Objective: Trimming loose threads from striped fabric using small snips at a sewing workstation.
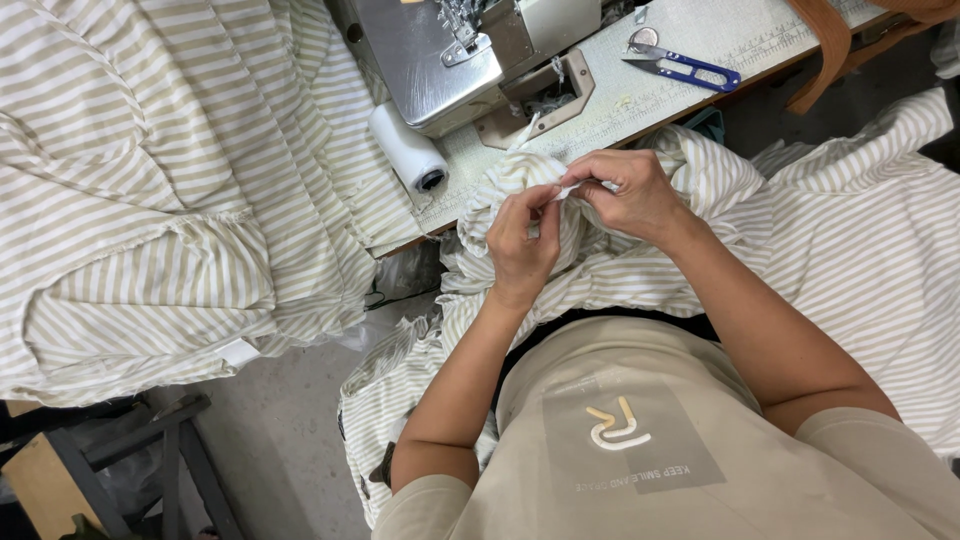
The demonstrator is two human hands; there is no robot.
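Here, both hands, left hand (522,240) and right hand (628,192), pinch one striped cloth (700,180) with closed fingers, near one spool (408,148).

We find bare bench (690,40) just right of the sewing machine (440,50), broken only by the blue snips (685,66). Left of the machine, heaped striped cloth (150,180) blocks passage; the white spool (408,148) crowds its front corner.

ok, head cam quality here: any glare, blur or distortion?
Head view: even, soft light with faint shadows; mild glare on the metal sewing machine bed; both hands and the striped fabric are sharp, with no motion blur; wide-angle bending shows at the edges, and the table edge runs slanted.
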